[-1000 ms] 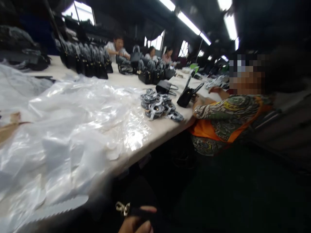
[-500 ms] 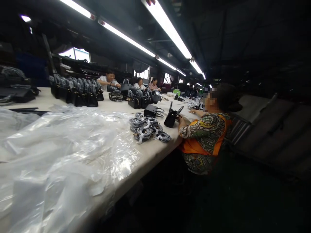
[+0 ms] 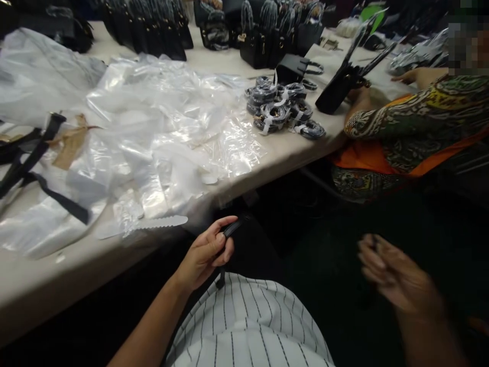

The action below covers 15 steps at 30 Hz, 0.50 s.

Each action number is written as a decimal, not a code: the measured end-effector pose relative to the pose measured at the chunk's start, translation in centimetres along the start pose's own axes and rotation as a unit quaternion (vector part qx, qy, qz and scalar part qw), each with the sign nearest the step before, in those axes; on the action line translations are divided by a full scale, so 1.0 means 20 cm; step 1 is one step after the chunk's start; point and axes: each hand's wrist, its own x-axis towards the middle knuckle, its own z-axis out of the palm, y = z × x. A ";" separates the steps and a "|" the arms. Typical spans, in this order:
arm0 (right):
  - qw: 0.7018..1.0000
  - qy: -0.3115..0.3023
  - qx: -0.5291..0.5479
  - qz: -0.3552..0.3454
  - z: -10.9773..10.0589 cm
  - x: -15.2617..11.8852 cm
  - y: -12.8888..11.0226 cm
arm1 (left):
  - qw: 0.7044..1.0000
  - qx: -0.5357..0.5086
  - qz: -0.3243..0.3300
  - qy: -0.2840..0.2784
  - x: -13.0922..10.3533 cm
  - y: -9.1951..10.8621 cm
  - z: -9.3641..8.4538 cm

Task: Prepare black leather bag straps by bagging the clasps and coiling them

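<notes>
My left hand (image 3: 204, 252) is closed around a thin black strap (image 3: 232, 227), above my lap and just off the table edge. One end of the strap juts out past my fingertips, and a dark piece hangs below the hand. Off to the right, over the dark floor, my right hand (image 3: 395, 272) is closed in a pinch and blurred. Something small and dark shows between its fingers, but I cannot make out what. More black straps (image 3: 38, 153) lie at the table's left, by a torn brown paper piece (image 3: 71, 145).
Clear plastic bags (image 3: 164, 117) spread over the table (image 3: 114, 260). Wrapped coiled straps (image 3: 273, 109) lie beyond, with several black handbags (image 3: 263, 48) behind. A co-worker in a patterned sleeve (image 3: 382, 112) handles a black handbag (image 3: 336, 92) at the right.
The view has tilted down from the room to the table and my lap. Both my hands have come into sight, the left one holding a black strap.
</notes>
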 end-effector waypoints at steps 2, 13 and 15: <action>0.993 -0.088 0.043 0.070 0.15 0.09 0.16 | 1.000 0.003 0.001 -0.002 -0.02 -0.01 0.00; 0.961 -0.196 0.087 0.175 0.64 0.21 0.62 | 1.000 0.016 -0.008 0.002 -0.02 -0.04 0.00; 0.962 -0.204 0.070 0.165 0.66 0.22 0.62 | 1.000 0.014 -0.021 -0.008 -0.01 -0.05 -0.01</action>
